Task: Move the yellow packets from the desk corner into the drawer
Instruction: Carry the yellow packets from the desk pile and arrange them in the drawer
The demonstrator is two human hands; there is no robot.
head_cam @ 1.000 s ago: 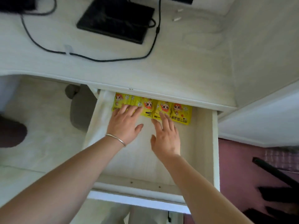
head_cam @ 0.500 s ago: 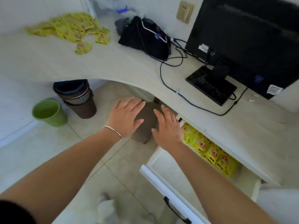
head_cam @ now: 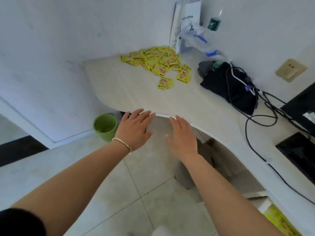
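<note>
A heap of several yellow packets [head_cam: 156, 63] lies in the far corner of the pale desk [head_cam: 136, 92], with two loose ones at its near side. My left hand [head_cam: 135, 129], a bangle on its wrist, and my right hand [head_cam: 183, 137] hover palm down with fingers spread at the desk's curved front edge, both holding nothing, well short of the heap. The open drawer [head_cam: 265, 204] shows at the bottom right, with yellow packets in the drawer [head_cam: 279, 220] just visible inside.
A white paper bag [head_cam: 185, 23], plastic wrap and a green-capped bottle [head_cam: 214, 23] stand behind the heap. A black bag [head_cam: 228, 86] with cables lies right of it, then the monitor base [head_cam: 300, 154]. A green bin [head_cam: 105, 126] stands on the tiled floor.
My hands left the drawer, where they had pressed packets flat, and swung left and up to the desk edge. The view turned from the drawer toward the corner heap.
</note>
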